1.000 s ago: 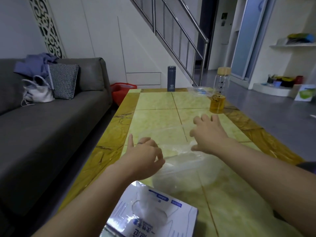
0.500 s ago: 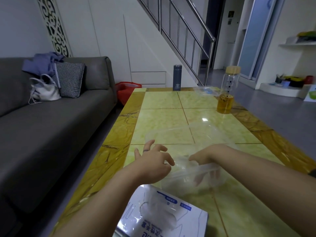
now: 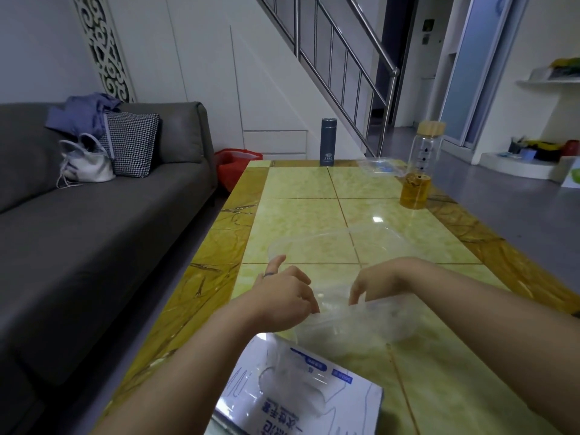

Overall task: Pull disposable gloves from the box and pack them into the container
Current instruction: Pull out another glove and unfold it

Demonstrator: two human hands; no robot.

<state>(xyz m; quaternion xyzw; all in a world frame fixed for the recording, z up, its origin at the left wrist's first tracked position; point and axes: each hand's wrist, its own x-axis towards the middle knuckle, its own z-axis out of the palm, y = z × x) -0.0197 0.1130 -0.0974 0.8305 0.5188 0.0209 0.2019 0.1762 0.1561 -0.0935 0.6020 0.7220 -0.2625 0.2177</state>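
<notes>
Left hand (image 3: 282,298) sits at the near-left rim of the clear plastic container (image 3: 376,328), fingers curled in and one ringed finger sticking out straight; whether it actually pinches the rim cannot be told; right hand (image 3: 381,282) arches over from the other side, bent fingers dipping down into the container among crumpled clear gloves (image 3: 332,304), grip again unclear through the see-through film; the glove box (image 3: 345,400) lies just in front, a glove bunched at its opening; beyond, another clear plastic piece (image 3: 314,238) on the yellow-green table (image 3: 298,183); further off, a glass bottle (image 3: 419,180) of amber liquid and a dark flask (image 3: 327,142).
</notes>
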